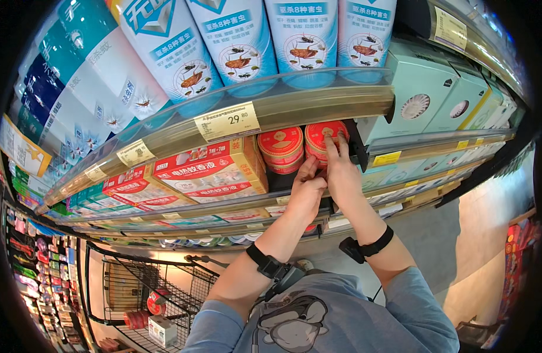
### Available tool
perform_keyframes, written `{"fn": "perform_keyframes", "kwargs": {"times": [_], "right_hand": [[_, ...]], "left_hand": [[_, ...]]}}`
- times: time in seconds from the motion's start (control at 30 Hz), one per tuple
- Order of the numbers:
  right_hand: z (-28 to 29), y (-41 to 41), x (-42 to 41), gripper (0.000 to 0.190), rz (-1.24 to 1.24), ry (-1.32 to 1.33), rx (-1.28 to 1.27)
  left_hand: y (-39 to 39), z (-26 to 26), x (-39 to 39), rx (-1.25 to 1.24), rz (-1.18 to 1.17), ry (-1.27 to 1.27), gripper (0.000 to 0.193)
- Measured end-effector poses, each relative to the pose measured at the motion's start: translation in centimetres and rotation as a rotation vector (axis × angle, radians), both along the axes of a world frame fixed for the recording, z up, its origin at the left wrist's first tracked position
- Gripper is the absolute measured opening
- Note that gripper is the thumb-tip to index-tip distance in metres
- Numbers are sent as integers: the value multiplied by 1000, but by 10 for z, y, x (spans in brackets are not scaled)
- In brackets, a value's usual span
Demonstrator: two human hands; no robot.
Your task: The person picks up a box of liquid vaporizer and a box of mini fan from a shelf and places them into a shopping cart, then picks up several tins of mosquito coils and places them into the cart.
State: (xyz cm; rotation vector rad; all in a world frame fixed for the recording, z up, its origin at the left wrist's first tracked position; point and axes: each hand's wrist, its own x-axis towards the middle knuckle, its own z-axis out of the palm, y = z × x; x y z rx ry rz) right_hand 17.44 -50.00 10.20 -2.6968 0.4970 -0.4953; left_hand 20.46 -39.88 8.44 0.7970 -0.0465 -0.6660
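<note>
Two stacks of round red tins stand on a shelf below the aerosol cans. On the right stack, the top red tin (317, 134) has two fingers of my right hand (343, 172) laid across its lid and side. My left hand (307, 187) is just beside it, curled, with fingertips at the tin's lower front. The thumb side of my right hand is hidden, so a firm grip cannot be made out. To the left, the other red tin stack (280, 148) stands untouched next to boxed liquid mosquito repellent (209, 172).
Insecticide spray cans (304, 44) line the shelf above, behind a clear lip (306, 78). Pale green boxes (421, 92) fill the shelf at right. A black wire shopping cart (165, 282) stands at lower left, holding red tins (136, 320) and a white box (162, 331).
</note>
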Motion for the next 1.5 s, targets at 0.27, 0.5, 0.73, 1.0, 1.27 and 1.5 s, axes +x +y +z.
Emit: {"fn": "perform_keyframes", "kwargs": {"times": [0.27, 0.5, 0.73, 1.0, 1.27, 1.5], "right_hand": [[0, 6, -9, 63, -16, -137, 4], [34, 86, -36, 22, 619, -562, 79], [14, 232, -33, 11, 1190, -297, 344], [-19, 433, -30, 15, 1557, 114, 314], [-73, 606, -55, 39, 1745, 413, 92], [-142, 737, -52, 78, 1475, 648, -188]], "left_hand": [[14, 3, -8, 19, -43, -1, 63], [167, 25, -35, 404, -416, -527, 23], [344, 3, -86, 718, -38, -554, 18], [542, -51, -218, 960, 546, -145, 16], [654, -109, -288, 655, 990, 202, 16], [717, -147, -267, 417, 1023, 397, 23]]}}
